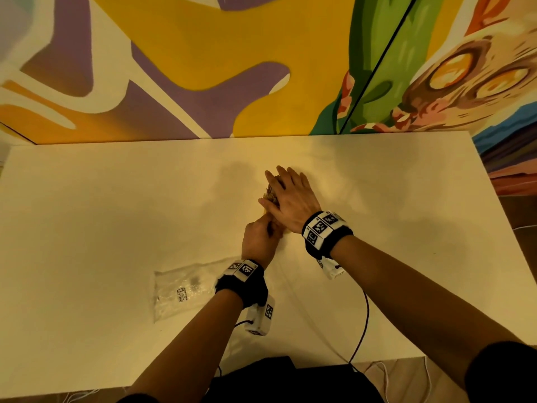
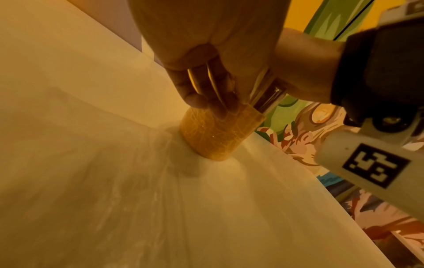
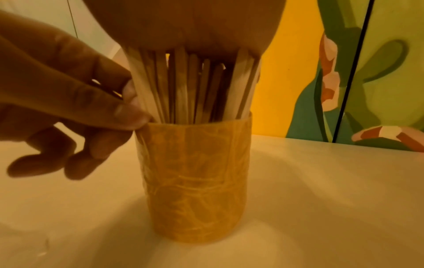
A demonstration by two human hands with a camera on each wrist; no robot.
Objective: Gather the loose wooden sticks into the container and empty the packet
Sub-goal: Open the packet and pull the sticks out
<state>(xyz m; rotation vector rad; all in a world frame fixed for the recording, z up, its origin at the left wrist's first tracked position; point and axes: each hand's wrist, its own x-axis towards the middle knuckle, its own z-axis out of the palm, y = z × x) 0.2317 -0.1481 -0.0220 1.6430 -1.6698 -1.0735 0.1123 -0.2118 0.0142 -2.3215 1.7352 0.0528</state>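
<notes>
A person's right hand (image 1: 290,199) lies flat, fingers straight, on the tops of the wooden sticks (image 3: 192,85) standing in the amber container (image 3: 195,177), which sits on the white desk (image 1: 101,213) toward its far edge, about midway along. The left hand (image 1: 261,237) pinches the container's rim between thumb and fingertip, apparently steadying it, though the head view hides the contact. The clear packet (image 1: 183,289) lies flat nearer the front edge, beside the left wrist; its contents are hard to read, perhaps emptied. The risk now: uneven downward pressure from the palm could tip the narrow container and scatter the sticks across the desk.
</notes>
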